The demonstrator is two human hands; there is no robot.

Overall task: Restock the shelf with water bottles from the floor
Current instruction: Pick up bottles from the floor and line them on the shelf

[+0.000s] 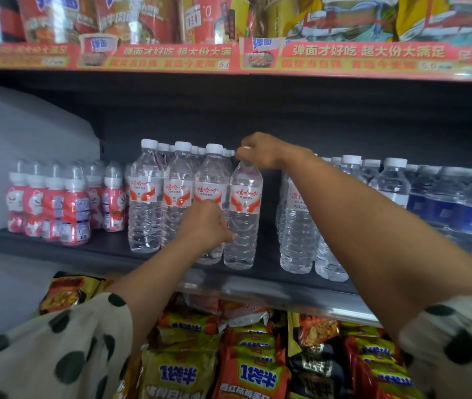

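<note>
a clear plastic water bottle with a white-and-red label (pixel 243 214) stands upright near the front edge of the dark shelf board (pixel 108 249), as the rightmost of a front row of matching bottles. its ribbed, see-through body is full of water, the label wraps the upper half with red characters over red wing-like shapes, and its cap is hidden under the fingers above it. the right hand (pixel 260 151) reaches over from above and clasps the bottle's neck and cap with curled fingers. the left hand (pixel 209 223) is curled against the lower left side of the same bottle, fingertips touching the plastic; whether it truly grasps the bottle or only steadies it cannot be told.

just to the left stand the three other clear bottles with white caps (pixel 177 194), with more rows behind them. further left sit small pink cat-printed drink bottles (pixel 56 203). to the right, past a gap, are clear bottles with pale labels (pixel 298 223) and blue-labelled water bottles (pixel 465 217). instant noodle packets (pixel 252 372) fill the shelf below. both arms wear cream sleeves with dark dots (pixel 64 347).
</note>
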